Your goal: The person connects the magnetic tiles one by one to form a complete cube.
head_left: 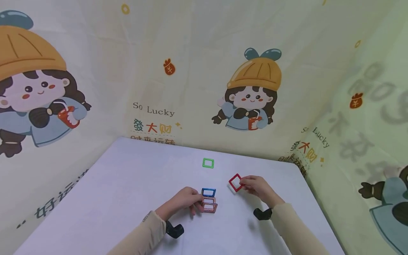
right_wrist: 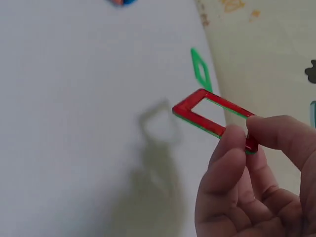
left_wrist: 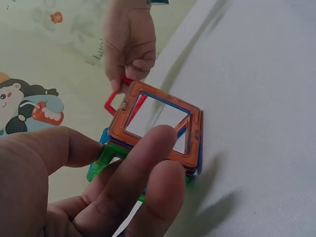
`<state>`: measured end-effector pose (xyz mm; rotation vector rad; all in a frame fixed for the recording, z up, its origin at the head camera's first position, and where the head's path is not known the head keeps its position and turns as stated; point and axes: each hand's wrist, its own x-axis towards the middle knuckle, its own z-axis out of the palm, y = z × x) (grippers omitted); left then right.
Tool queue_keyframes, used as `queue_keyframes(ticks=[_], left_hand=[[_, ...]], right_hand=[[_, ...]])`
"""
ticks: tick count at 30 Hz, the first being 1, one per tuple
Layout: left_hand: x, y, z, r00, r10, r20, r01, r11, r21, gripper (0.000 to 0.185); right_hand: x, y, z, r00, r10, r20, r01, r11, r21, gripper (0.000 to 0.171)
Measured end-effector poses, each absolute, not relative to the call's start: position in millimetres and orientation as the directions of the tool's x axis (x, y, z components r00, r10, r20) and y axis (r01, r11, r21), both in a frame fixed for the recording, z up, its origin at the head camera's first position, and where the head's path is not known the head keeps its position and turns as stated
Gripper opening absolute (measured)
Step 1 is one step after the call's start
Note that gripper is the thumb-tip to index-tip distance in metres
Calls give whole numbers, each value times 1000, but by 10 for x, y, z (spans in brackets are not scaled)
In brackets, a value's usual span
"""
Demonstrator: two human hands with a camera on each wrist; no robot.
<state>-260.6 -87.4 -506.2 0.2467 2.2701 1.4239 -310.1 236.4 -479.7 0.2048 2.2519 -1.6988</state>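
Resting on the white table (head_left: 127, 184), the left hand (head_left: 183, 202) grips a small structure of square magnetic frames (head_left: 209, 200), with its thumb and fingers curled against the near side of that assembly. In the left wrist view the structure shows an orange frame (left_wrist: 158, 129) on its nearest face, a blue edge along the right side and a green frame (left_wrist: 106, 158) at the lower left, where the thumb presses against it; a fingertip lies across the lower rim of the orange frame. In the head view a blue frame (head_left: 208, 192) forms the far face of the structure, and the assembly stands on the table near the middle of its front half. The right hand (head_left: 256, 187) holds a single red square frame (head_left: 236, 182) raised off the table surface, to the right of the structure and apart from it. The right wrist view shows the red frame (right_wrist: 213, 118) pinched at one corner between thumb and fingertips (right_wrist: 232, 143), tilted, with its shadow falling on the table below. A separate loose green square frame (head_left: 208, 163) lies flat on the table beyond both hands, touched by neither. A printed cartoon backdrop (head_left: 255, 85) encloses the table on the far and lateral sides.
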Motion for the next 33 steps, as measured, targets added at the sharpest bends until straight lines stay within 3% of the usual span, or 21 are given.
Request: queue_keyframes(ticks=[3, 8, 23, 33], left_hand=[[-2596, -885, -5078, -881, 386, -274, -81, 448, 890, 21], [-2625, -908, -5117, -871, 420, -256, -49, 445, 894, 21], [-2641, -909, -5113, -877, 388, -283, -40, 528, 848, 23], [-2647, -898, -5117, -872, 396, -287, -30, 543, 839, 22]], right_hand=[[-3027, 2274, -4780, -917, -174, -360, 335, 156, -929, 39], [-2928, 2133, -4787, -892, -246, -379, 371, 81, -925, 43], [-2683, 1840, -4893, -837, -342, -427, 418, 106, -902, 30], [-2622, 1740, -4903, -825, -328, -461, 453, 105, -885, 52]])
